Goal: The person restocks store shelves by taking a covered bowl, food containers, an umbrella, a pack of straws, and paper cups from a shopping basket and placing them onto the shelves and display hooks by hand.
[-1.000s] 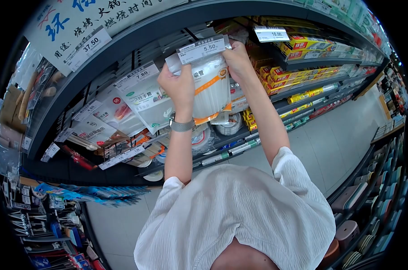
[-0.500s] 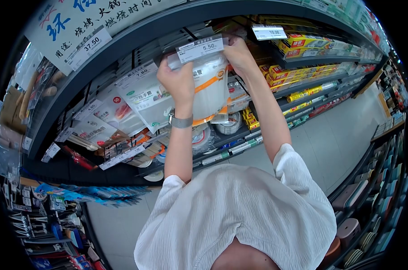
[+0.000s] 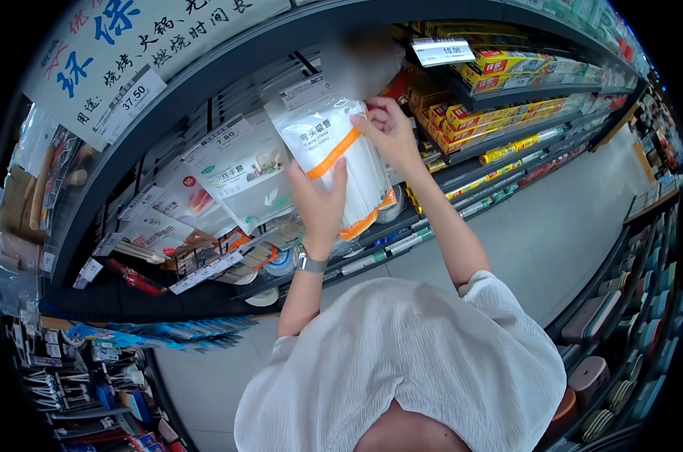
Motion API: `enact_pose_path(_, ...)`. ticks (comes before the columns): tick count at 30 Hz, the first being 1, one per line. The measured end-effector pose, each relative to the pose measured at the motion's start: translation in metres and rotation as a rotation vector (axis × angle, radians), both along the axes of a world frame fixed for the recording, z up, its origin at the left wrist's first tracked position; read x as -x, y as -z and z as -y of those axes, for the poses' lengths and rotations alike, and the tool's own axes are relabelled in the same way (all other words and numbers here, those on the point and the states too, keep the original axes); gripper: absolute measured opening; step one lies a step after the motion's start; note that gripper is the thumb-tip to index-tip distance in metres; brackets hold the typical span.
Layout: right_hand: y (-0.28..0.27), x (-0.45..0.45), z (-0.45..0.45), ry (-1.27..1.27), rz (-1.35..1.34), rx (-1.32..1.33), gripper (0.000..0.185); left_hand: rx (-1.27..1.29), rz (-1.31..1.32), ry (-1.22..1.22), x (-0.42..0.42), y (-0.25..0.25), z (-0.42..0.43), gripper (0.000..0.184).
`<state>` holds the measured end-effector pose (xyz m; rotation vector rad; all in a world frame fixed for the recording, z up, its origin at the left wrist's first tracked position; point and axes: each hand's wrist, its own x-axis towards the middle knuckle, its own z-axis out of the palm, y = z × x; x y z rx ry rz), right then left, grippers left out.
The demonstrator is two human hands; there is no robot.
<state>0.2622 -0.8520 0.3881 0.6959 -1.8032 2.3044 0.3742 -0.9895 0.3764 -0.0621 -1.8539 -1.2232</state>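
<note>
A clear pack of bendy straws (image 3: 341, 143) with an orange band and Chinese print is held up at a tilt before the shelf. My left hand (image 3: 319, 202) grips its lower left side, thumb laid over the front and the other fingers mostly behind it. At the upper right edge, my right hand (image 3: 390, 135) pinches the pack with bent fingers. Just above the pack, a price tag (image 3: 307, 90) hangs on the rack. Beside it on the left is a hanging pack of disposable gloves (image 3: 243, 177). Whether the straw pack still touches its hook cannot be seen.
Yellow boxes (image 3: 477, 117) line the shelves to the right, under a 10.00 price tag (image 3: 443, 51). A handwritten sign (image 3: 123, 68) covers the upper left. Blue packs (image 3: 161, 335) hang at the lower left. Another shelf rack (image 3: 612, 324) stands at the right.
Both hands have come down from the price tag to the sides of the straw pack. The pack's front now faces me more fully, and the tag sits above it.
</note>
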Motion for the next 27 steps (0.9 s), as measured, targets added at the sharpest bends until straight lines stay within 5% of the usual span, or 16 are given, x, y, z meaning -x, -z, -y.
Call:
enact_pose_path(2, 0.032, -0.017, -0.006, -0.013, 0.021, 0.001, 0.047, 0.097, 0.053, 0.016, -0.010, 0.035, 0.001, 0.045)
enact_pose_path(4, 0.065, -0.034, -0.011, -0.031, 0.043, 0.001, 0.045, -0.095, 0.267, 0.131, -0.018, 0.066, 0.002, 0.043)
enact_pose_path(7, 0.103, -0.051, -0.023, -0.034, 0.224, 0.034, 0.045, -0.205, 0.299, 0.178, -0.031, 0.074, -0.001, 0.037)
enact_pose_path(10, 0.114, -0.066, -0.028, -0.060, 0.311, -0.033, 0.025, -0.209, 0.347, 0.155, -0.034, 0.074, 0.001, 0.033)
enact_pose_path(16, 0.102, -0.069, -0.022, 0.057, 0.284, 0.006, 0.022, -0.270, 0.342, 0.122, -0.025, 0.049, -0.012, 0.031)
enact_pose_path(21, 0.142, -0.064, -0.029, -0.013, 0.433, 0.068, 0.019, -0.373, 0.432, 0.142, -0.023, 0.076, -0.015, 0.028)
enact_pose_path(23, 0.167, -0.072, -0.037, -0.060, 0.518, 0.189, 0.019, -0.475, 0.534, 0.178, -0.032, 0.108, -0.010, 0.027)
enact_pose_path(27, 0.253, -0.098, -0.070, -0.023, 0.502, 0.046, 0.015, -0.255, 0.884, 0.203, -0.074, 0.213, 0.012, 0.018)
